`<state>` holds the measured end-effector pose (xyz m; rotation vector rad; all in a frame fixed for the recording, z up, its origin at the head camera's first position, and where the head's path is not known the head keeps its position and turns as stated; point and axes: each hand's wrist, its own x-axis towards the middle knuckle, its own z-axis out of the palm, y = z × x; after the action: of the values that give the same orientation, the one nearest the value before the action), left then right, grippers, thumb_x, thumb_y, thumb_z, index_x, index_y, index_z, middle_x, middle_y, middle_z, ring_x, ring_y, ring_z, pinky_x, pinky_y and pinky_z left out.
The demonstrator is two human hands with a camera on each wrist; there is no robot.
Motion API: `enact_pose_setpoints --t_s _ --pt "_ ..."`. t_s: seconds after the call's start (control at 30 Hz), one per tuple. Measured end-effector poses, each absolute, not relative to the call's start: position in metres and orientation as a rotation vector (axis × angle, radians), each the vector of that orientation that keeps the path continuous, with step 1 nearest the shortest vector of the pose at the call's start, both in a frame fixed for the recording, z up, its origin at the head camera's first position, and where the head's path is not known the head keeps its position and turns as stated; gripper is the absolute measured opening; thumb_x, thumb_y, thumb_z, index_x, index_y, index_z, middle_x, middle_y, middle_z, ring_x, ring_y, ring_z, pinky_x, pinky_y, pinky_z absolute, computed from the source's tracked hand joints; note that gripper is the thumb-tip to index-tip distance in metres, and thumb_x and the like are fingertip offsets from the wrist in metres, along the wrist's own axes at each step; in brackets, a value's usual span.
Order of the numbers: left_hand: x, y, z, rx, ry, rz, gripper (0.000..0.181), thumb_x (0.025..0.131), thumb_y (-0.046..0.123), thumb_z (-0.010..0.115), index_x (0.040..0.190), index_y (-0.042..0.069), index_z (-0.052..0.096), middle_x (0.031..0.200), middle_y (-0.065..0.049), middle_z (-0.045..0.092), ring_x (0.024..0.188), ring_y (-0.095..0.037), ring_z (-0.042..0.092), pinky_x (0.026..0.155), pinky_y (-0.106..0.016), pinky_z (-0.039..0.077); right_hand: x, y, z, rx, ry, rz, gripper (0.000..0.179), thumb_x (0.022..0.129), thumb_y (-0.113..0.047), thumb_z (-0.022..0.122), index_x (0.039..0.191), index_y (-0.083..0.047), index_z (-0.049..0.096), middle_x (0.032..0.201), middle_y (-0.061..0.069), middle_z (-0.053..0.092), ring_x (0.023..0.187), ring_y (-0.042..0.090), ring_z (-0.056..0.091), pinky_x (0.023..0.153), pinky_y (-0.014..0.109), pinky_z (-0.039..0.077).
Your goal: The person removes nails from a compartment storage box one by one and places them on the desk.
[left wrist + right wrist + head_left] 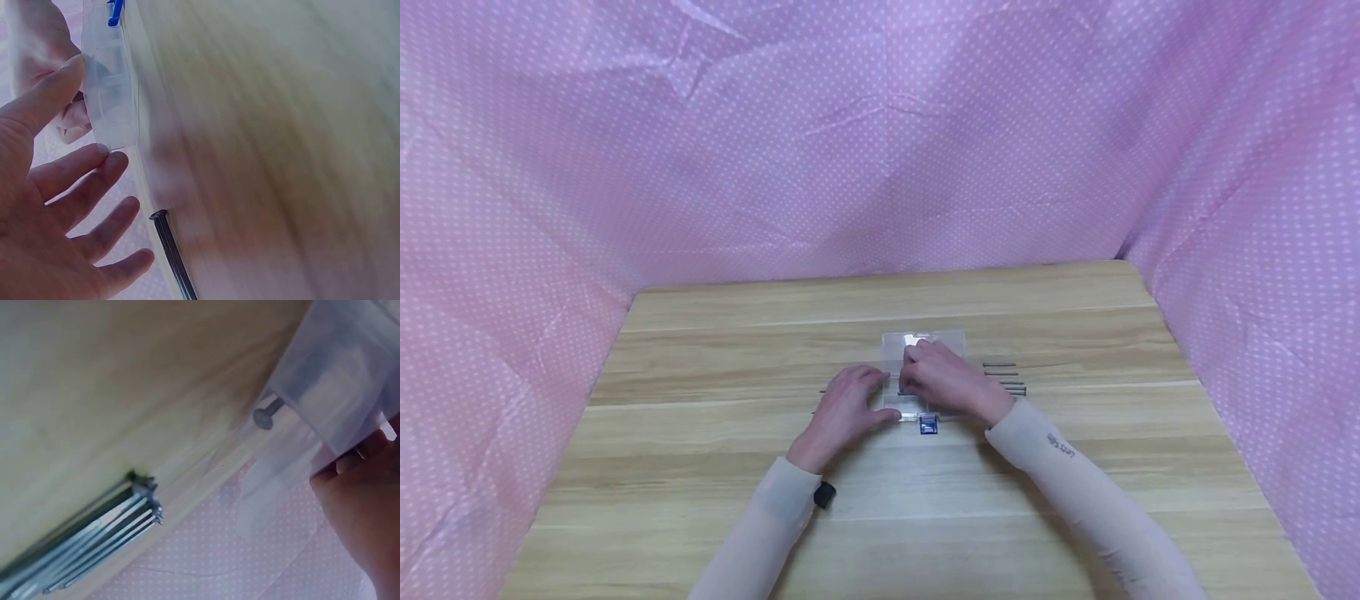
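Note:
A clear plastic box (891, 407) with compartments and a blue latch (928, 426) lies with its lid (953, 342) folded back. On the box's left side, the thumb and index finger of my left hand (847, 403) touch its edges; the other fingers spread loosely, as the left wrist view shows (62, 219). My right hand (942, 379) reaches over the box with curled fingers, seeming to pinch a thin dark nail (907, 394) at the fingertips, which are partly hidden. Through the clear wall, the right wrist view shows a nail's head (264, 419).
Several long metal nails (1000, 374) lie right of the box, side by side in the right wrist view (94, 537). Another nail (172, 253) lies beyond my left fingers. Pink dotted cloth (880, 167) surrounds the wooden table (700, 483).

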<state>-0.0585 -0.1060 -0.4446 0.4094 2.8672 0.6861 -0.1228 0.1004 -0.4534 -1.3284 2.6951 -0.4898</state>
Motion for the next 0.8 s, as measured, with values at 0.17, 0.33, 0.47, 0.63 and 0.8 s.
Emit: enact_pose_setpoints --t_s 0.17,0.33,0.47,0.63,0.8 --pt "-0.059 -0.106 -0.446 0.43 2.891 0.671 0.065 0.084 0.043 0.085 0.134 0.006 0.066 0.136 -0.011 0.064 0.135 -0.034 0.051 0.117 -0.05 0.036 -0.121 0.103 -0.45 -1.309 2.675 -0.521 0.007 0.098 -0.022 0.073 0.098 -0.019 0.079 0.099 -0.007 0.059 0.095 0.015 0.051 0.088 0.034 0.045" --pt "-0.059 -0.107 -0.447 0.45 2.904 0.669 0.064 0.084 0.042 0.086 0.134 0.006 0.067 0.135 -0.012 0.064 0.134 -0.035 0.052 0.117 -0.051 0.036 -0.122 0.105 -0.445 -1.317 2.667 -0.596 0.007 0.098 -0.021 0.072 0.1 -0.02 0.078 0.099 -0.008 0.058 0.096 0.015 0.051 0.09 0.035 0.045" --pt "-0.059 -0.107 -0.447 0.453 2.909 0.678 0.064 0.084 0.041 0.086 0.133 0.006 0.067 0.134 -0.012 0.065 0.133 -0.034 0.053 0.117 -0.05 0.037 -0.122 0.107 -0.442 -1.327 2.648 -0.678 0.006 0.098 -0.019 0.072 0.1 -0.018 0.077 0.101 -0.007 0.059 0.098 0.016 0.053 0.092 0.037 0.045" --pt "-0.059 -0.107 -0.446 0.445 2.905 0.682 0.063 0.084 0.041 0.086 0.133 0.005 0.067 0.135 -0.012 0.065 0.134 -0.034 0.052 0.117 -0.05 0.037 -0.121 0.11 -0.439 -1.339 2.626 -0.773 0.005 0.097 -0.016 0.073 0.1 -0.016 0.076 0.109 -0.002 0.063 0.105 0.019 0.058 0.098 0.04 0.047" --pt "-0.059 -0.106 -0.445 0.431 2.895 0.687 0.064 0.084 0.041 0.086 0.134 0.006 0.067 0.136 -0.012 0.064 0.135 -0.034 0.051 0.117 -0.051 0.036 -0.118 0.113 -0.436 -1.273 2.608 -0.817 0.005 0.098 -0.014 0.071 0.102 -0.014 0.074 0.108 -0.003 0.068 0.106 0.018 0.061 0.103 0.045 0.046"
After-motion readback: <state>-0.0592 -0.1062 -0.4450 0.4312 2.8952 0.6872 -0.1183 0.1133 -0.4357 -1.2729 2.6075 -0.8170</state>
